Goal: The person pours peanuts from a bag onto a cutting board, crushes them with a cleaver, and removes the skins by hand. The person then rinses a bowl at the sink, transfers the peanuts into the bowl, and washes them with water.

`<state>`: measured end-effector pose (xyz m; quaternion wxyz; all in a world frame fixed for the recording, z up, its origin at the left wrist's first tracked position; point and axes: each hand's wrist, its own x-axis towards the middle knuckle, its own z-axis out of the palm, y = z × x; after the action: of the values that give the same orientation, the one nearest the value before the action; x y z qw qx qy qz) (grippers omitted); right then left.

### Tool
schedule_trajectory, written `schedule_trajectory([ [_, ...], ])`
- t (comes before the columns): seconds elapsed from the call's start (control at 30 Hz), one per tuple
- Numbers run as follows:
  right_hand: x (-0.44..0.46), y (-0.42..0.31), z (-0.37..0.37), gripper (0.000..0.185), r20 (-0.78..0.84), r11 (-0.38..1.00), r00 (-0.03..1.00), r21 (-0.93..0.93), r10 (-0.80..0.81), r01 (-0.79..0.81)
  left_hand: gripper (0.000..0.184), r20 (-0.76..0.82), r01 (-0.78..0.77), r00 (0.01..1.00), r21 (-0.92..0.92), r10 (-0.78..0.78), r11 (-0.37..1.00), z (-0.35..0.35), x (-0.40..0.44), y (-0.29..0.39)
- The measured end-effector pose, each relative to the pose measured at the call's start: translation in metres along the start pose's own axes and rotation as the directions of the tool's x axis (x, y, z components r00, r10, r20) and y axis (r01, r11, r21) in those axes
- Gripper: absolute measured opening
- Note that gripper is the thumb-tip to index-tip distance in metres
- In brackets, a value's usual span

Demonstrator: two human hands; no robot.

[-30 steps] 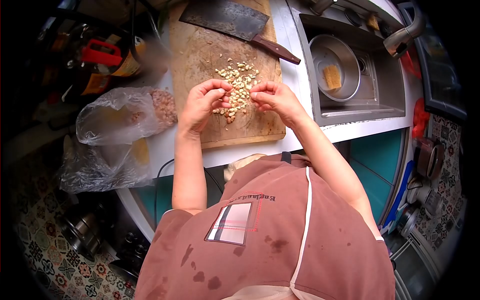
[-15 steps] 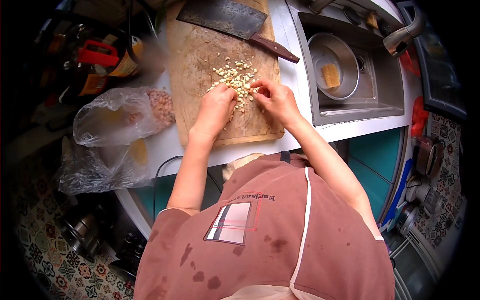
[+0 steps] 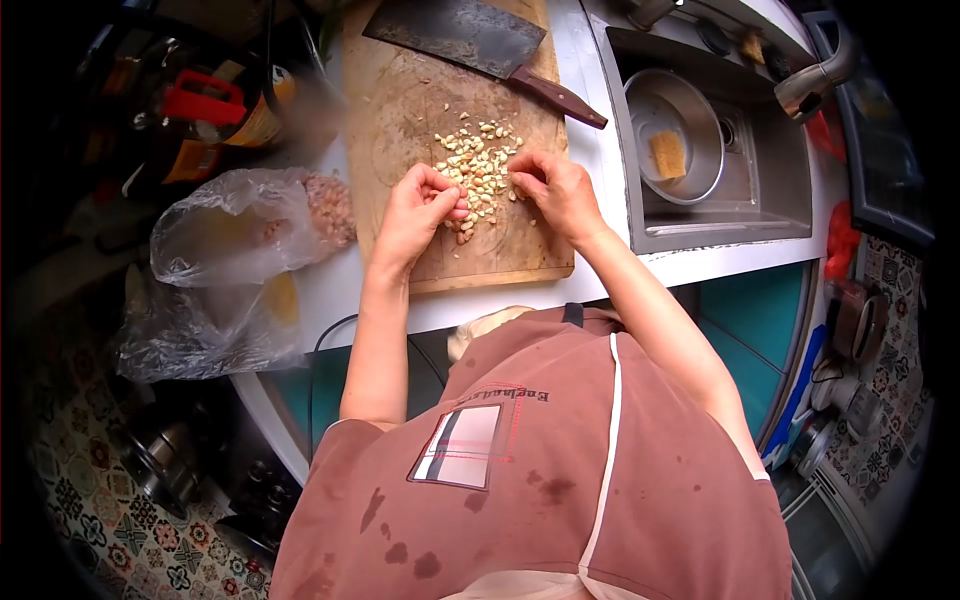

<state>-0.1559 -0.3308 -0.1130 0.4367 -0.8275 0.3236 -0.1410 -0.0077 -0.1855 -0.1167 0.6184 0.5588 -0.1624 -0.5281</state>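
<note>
Pale peeled nuts (image 3: 482, 165) lie in a loose pile on the wooden cutting board (image 3: 400, 110), with a few reddish-brown ones at the near end. At the pile's left side is my left hand (image 3: 420, 212), its thumb and fingers pinched together; what is between them is too small to name. My right hand (image 3: 560, 195) is at the right side of the pile, thumb and forefinger also closed, their tips partly hidden. A cleaver (image 3: 470, 40) with a brown wooden handle rests across the far part of the board.
On the left, a clear plastic bag (image 3: 235, 225) of reddish nuts lies on the white counter (image 3: 330, 285). Bottles stand behind it. To the right, a sink (image 3: 780, 180) holds a metal bowl (image 3: 708, 150) with a yellow sponge (image 3: 667, 155) inside, under a faucet (image 3: 815, 80).
My left hand reached over the pile's near left part, then drew back to its left side. My right hand stays near the right edge with small finger movements. The view has shifted slightly.
</note>
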Motion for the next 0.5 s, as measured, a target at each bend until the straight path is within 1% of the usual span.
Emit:
schedule_trajectory([
  [0.1, 0.002, 0.010, 0.002, 0.013, 0.089, 0.938, 0.976, 0.271, 0.198, -0.215, 0.010, 0.044, 0.007, 0.999, 0.043, -0.008, 0.999, 0.005, 0.003, 0.000],
  [0.13, 0.002, 0.011, 0.001, 0.013, 0.102, 0.914, 0.965, 0.311, 0.240, -0.261, 0.011, 0.061, 0.015, 0.998, 0.064, -0.019, 0.998, 0.007, 0.005, 0.000],
  [0.2, 0.002, 0.009, -0.002, 0.013, 0.134, 0.855, 0.938, 0.386, 0.321, -0.348, 0.014, 0.037, 0.024, 0.999, 0.138, -0.029, 0.990, 0.015, 0.008, 0.000],
  [0.23, 0.002, 0.010, -0.003, 0.013, 0.146, 0.851, 0.931, 0.377, 0.336, -0.366, 0.015, 0.026, 0.028, 0.999, 0.176, -0.034, 0.984, 0.020, 0.010, 0.000],
  [0.27, 0.002, 0.012, -0.004, 0.013, 0.158, 0.847, 0.923, 0.368, 0.350, -0.384, 0.015, 0.002, -0.003, 1.000, 0.288, 0.003, 0.958, 0.025, 0.012, 0.001],
  [0.3, 0.002, 0.013, -0.005, 0.013, 0.170, 0.842, 0.915, 0.358, 0.365, -0.402, 0.014, 0.012, -0.129, 0.990, 0.478, 0.140, 0.869, 0.028, 0.014, 0.000],
  [0.33, 0.002, 0.014, -0.006, 0.013, 0.167, 0.845, 0.916, 0.354, 0.366, -0.402, 0.014, 0.049, -0.237, 0.961, 0.645, 0.271, 0.726, 0.031, 0.016, -0.002],
  [0.37, 0.002, 0.014, -0.006, 0.012, 0.164, 0.847, 0.916, 0.350, 0.366, -0.401, 0.014, 0.113, -0.322, 0.916, 0.779, 0.385, 0.538, 0.034, 0.018, -0.003],
  [0.4, 0.002, 0.014, -0.007, 0.012, 0.160, 0.849, 0.916, 0.346, 0.367, -0.400, 0.013, 0.132, -0.344, 0.882, 0.836, 0.452, 0.428, 0.038, 0.020, -0.006],
  [0.5, -0.001, 0.011, -0.007, 0.012, 0.168, 0.869, 0.924, 0.314, 0.345, -0.381, 0.011, 0.237, -0.371, 0.862, 0.898, 0.448, 0.239, 0.041, 0.023, -0.007],
])
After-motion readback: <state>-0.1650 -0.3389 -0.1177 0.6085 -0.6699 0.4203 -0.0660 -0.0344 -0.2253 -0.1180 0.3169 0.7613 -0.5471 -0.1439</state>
